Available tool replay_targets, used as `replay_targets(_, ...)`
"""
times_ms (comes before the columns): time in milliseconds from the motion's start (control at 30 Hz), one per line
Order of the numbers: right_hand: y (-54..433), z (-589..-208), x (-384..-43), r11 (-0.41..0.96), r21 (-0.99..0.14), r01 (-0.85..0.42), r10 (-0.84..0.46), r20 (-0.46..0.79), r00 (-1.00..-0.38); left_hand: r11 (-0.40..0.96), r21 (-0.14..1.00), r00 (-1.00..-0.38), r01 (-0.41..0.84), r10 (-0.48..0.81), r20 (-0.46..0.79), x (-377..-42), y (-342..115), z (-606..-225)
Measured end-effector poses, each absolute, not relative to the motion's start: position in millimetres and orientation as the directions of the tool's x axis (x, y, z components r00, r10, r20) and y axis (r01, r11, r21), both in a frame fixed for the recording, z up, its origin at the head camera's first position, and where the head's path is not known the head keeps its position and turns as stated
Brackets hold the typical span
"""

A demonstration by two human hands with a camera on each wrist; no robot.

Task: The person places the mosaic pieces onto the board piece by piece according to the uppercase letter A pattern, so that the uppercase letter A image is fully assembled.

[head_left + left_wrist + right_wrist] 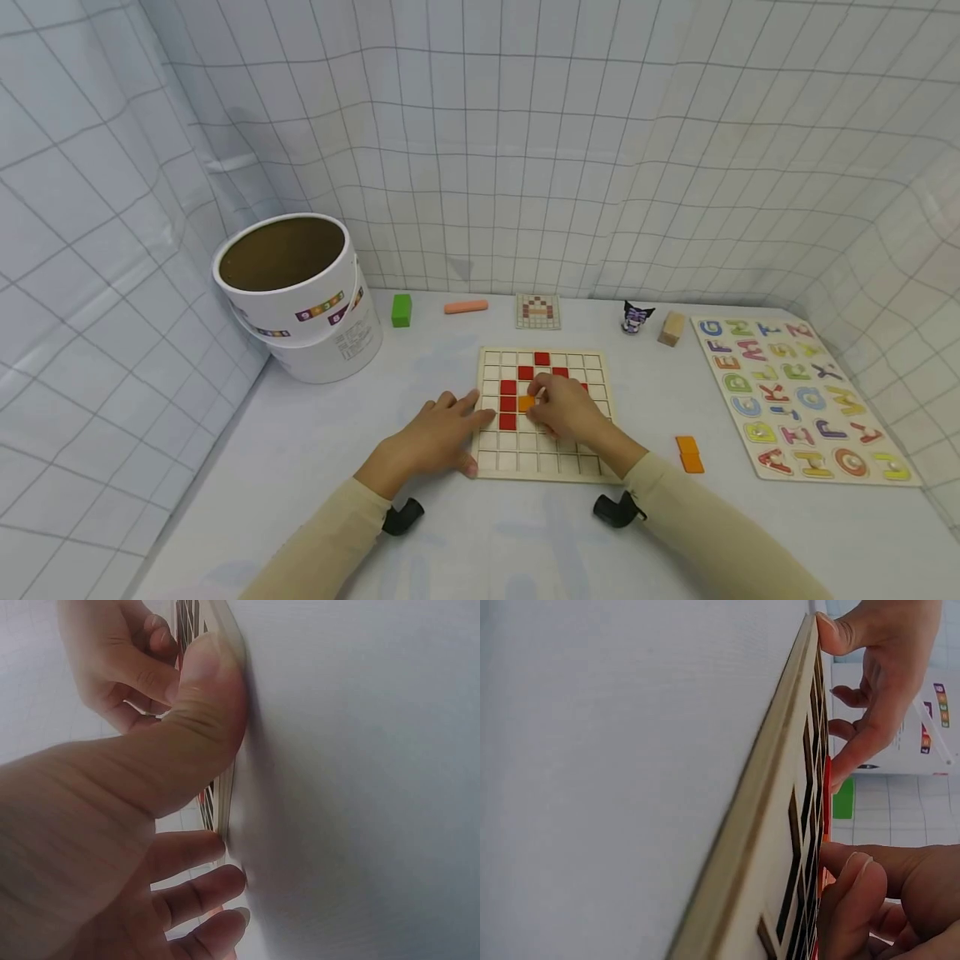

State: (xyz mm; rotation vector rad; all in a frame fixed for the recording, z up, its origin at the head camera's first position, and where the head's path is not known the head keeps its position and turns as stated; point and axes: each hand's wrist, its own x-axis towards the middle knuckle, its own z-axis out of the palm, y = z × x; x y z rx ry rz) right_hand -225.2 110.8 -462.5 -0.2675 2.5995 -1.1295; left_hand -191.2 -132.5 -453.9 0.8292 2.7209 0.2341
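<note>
A wooden grid board [495, 462] lies on the white table, with several red tiles [507, 404] and one orange tile [527, 402] set in its cells. My right hand [558, 404] hovers curled over the board's middle and its fingertips pinch the orange tile. Straight fingers of my left hand [442, 433] rest against the board's left edge, thumb at the near left corner. In the left wrist view the thumb [202, 697] presses the board's rim [225, 787]. The right wrist view shows the board edge-on [780, 825], the left hand [870, 690] beyond it and the right hand's fingers [855, 892] on the surface.
A white round tub [300, 292] stands at the back left. Along the back lie a green block [401, 310], a pink stick [466, 307], a small pattern card [537, 311], a small figure [637, 317] and a wooden cube [671, 328]. Two orange tiles [688, 454] and an alphabet puzzle [798, 396] lie to the right.
</note>
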Motion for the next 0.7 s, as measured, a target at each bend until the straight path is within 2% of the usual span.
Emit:
replay_targets(200, 153, -455, -217, 0.601, -0.796, -0.070, -0.313, -0.154, -0.937, 0.818, 0.239, -0.790, 0.523, 0.571, -0.223, -189, -132, -451)
replay_targets(467, 264, -444, -189, 0.583, -0.811, -0.048, -0.327, -0.181, -0.927, 0.810, 0.230, -0.787, 0.539, 0.582, -0.206, -190, -132, -450)
replay_targets(700, 334, -457, -163, 0.592, -0.803, 0.062, -0.248, -0.255, -0.935, 0.819, 0.221, -0.791, 0.530, 0.571, -0.221, -189, -132, -450)
